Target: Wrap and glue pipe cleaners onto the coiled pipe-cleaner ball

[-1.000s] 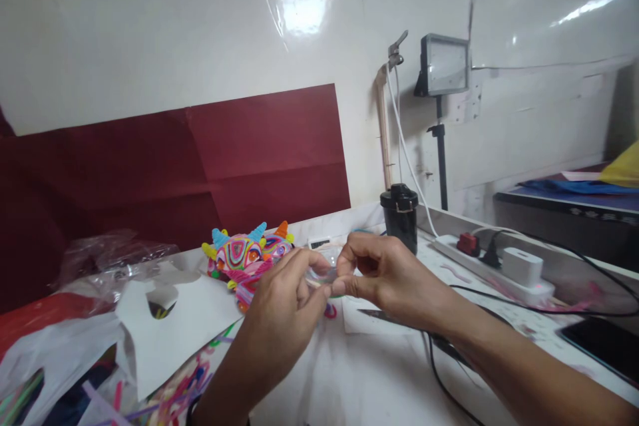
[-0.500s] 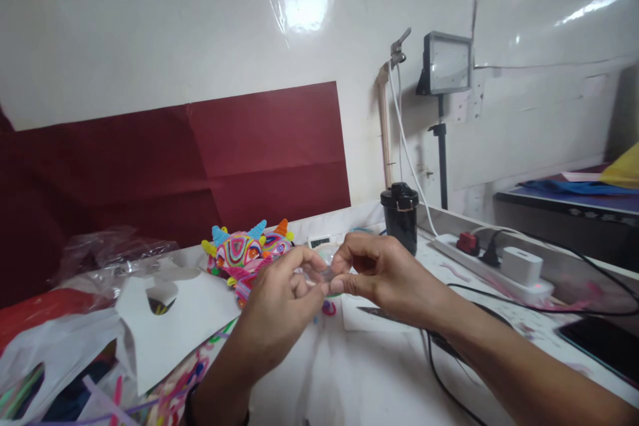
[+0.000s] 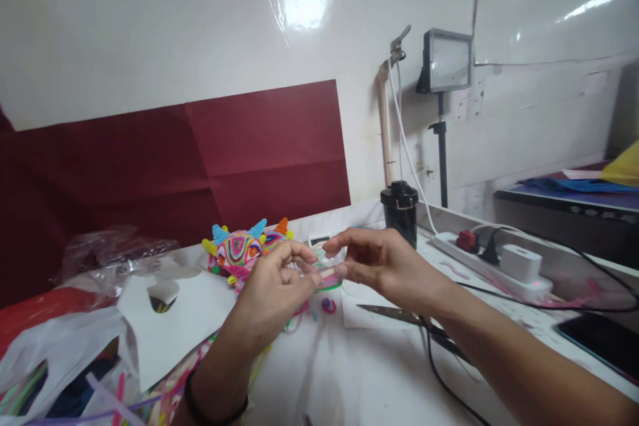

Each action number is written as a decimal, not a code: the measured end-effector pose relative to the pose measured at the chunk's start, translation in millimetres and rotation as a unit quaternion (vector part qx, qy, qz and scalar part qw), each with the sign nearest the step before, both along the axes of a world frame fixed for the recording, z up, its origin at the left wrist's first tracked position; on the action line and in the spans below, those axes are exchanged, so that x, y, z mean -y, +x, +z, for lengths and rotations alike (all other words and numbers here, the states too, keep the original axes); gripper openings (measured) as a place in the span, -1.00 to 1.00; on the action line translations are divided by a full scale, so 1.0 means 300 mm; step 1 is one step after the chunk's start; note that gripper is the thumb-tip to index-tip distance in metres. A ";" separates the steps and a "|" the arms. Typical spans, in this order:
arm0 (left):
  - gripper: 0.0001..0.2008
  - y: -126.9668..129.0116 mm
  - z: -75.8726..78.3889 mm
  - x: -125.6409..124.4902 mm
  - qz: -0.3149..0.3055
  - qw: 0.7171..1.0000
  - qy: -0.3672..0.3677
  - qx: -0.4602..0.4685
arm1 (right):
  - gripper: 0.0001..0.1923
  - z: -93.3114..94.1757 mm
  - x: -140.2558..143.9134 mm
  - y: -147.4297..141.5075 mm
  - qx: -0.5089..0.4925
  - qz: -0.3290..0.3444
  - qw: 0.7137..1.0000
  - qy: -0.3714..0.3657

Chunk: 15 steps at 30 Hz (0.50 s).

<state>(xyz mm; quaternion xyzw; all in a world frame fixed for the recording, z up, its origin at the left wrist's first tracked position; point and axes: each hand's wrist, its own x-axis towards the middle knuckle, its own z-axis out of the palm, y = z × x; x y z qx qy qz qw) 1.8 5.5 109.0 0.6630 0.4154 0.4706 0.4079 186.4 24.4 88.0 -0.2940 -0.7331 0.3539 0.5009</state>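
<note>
Pale and slim, the strip (image 3: 327,273) between your left hand (image 3: 277,286) and right hand (image 3: 387,267) looks light, perhaps fragile, best held by its ends; your right fingertips stand apart, your left grip I cannot tell.

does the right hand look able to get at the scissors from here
Probably yes: the right hand is near the scissors, and their blades are uncovered. A black cable runs by the handles, though, and might catch.
</note>
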 end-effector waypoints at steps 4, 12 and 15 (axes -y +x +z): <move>-0.83 -0.007 -0.001 -0.009 0.002 1.000 0.000 -0.004 | -0.80 0.001 -0.003 0.006 0.000 -0.001 1.000 -0.007; -0.78 -0.010 -0.004 -0.019 0.022 1.000 -0.010 0.020 | -0.86 0.004 0.006 0.007 0.002 -0.065 0.995 0.070; -0.76 -0.010 -0.002 -0.018 0.020 0.999 -0.015 0.023 | -0.88 0.004 0.008 0.008 0.019 -0.086 0.990 0.114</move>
